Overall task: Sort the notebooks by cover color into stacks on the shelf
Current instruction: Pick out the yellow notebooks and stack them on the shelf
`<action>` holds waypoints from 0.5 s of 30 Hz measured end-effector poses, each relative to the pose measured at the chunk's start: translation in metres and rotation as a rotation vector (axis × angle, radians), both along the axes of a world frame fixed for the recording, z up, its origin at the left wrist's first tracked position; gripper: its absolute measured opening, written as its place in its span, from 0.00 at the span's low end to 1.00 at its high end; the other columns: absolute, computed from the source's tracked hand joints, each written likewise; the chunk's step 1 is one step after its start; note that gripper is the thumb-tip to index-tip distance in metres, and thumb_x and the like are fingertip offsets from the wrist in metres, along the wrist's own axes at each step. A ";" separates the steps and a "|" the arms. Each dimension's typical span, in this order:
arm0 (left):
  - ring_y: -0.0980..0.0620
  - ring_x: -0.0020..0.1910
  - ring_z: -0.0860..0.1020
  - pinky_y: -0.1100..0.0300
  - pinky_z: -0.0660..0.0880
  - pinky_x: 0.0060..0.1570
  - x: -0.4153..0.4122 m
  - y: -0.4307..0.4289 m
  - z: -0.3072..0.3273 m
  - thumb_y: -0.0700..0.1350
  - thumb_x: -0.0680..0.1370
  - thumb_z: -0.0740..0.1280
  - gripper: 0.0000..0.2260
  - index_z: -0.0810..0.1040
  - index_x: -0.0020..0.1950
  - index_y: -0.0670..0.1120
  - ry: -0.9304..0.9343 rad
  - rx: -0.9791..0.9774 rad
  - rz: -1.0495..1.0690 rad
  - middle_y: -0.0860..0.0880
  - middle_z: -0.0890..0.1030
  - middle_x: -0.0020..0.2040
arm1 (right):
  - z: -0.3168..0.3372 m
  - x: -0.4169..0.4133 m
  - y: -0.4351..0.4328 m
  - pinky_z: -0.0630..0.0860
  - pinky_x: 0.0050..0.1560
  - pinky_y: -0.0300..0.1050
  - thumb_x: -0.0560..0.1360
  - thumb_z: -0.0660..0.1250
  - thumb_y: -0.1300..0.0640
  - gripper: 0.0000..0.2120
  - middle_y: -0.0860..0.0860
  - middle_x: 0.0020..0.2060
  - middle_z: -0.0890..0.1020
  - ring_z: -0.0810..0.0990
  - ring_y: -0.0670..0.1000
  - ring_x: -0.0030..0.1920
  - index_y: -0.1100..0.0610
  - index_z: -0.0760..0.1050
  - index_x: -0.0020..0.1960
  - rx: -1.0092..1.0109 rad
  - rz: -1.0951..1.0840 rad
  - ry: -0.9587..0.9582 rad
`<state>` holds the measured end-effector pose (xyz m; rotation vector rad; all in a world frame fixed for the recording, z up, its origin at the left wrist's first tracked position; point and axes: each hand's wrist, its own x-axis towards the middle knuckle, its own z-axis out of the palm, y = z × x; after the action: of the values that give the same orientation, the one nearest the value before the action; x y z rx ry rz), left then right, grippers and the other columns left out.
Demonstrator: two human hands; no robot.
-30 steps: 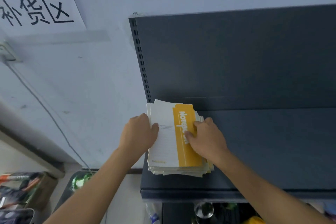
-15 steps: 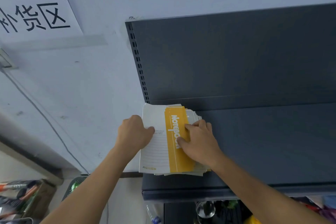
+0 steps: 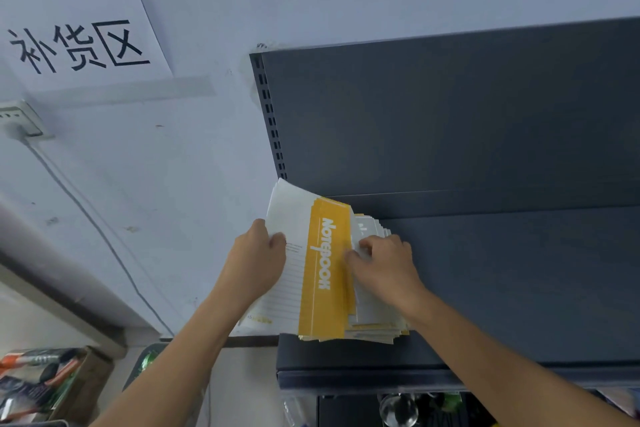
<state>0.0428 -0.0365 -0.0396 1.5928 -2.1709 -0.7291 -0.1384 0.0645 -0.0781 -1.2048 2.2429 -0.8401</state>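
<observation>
A stack of notebooks [image 3: 372, 317] lies at the left end of the dark grey shelf [image 3: 519, 288]. The top notebooks [image 3: 325, 260] have white covers with a yellow band that reads "Notebook". They are lifted at the left and slid out past the shelf's left edge. My left hand [image 3: 258, 262] grips their left edge. My right hand [image 3: 384, 265] pinches the right edge of these notebooks, with its fingers resting on the white covers of the pile beneath.
The shelf's dark back panel [image 3: 450, 114] rises behind the stack. A paper sign [image 3: 79, 45] hangs on the wall at left, above a wall socket [image 3: 20, 118] with a cable. A box of packaged goods [image 3: 38, 385] stands at lower left.
The top yellow-banded notebooks have been raised and slid left, off the rest of the stack. My right hand moved from flat on the yellow band to its right edge.
</observation>
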 end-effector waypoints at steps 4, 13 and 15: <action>0.48 0.45 0.81 0.51 0.78 0.41 -0.008 -0.001 0.005 0.52 0.83 0.58 0.10 0.72 0.54 0.46 0.230 0.134 -0.002 0.48 0.80 0.48 | 0.002 0.000 -0.004 0.69 0.65 0.54 0.78 0.60 0.33 0.27 0.51 0.61 0.74 0.65 0.55 0.68 0.52 0.79 0.62 -0.012 -0.016 -0.079; 0.51 0.45 0.77 0.54 0.74 0.44 -0.066 -0.008 0.012 0.52 0.83 0.59 0.11 0.74 0.53 0.46 -0.008 0.043 -0.226 0.49 0.79 0.49 | 0.029 -0.044 0.018 0.80 0.45 0.42 0.79 0.70 0.49 0.03 0.43 0.43 0.86 0.85 0.43 0.45 0.48 0.81 0.49 -0.172 -0.235 -0.369; 0.50 0.46 0.77 0.54 0.73 0.43 -0.086 -0.005 0.013 0.52 0.82 0.61 0.11 0.75 0.54 0.45 -0.031 -0.001 -0.285 0.49 0.79 0.49 | 0.035 -0.059 0.033 0.80 0.41 0.40 0.79 0.70 0.52 0.05 0.43 0.39 0.87 0.85 0.43 0.41 0.51 0.83 0.46 -0.152 -0.285 -0.357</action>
<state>-0.0432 -0.0410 -0.0266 1.3157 -2.4499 -0.7883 -0.1973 0.0977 -0.0427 -0.7284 2.1068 -1.2461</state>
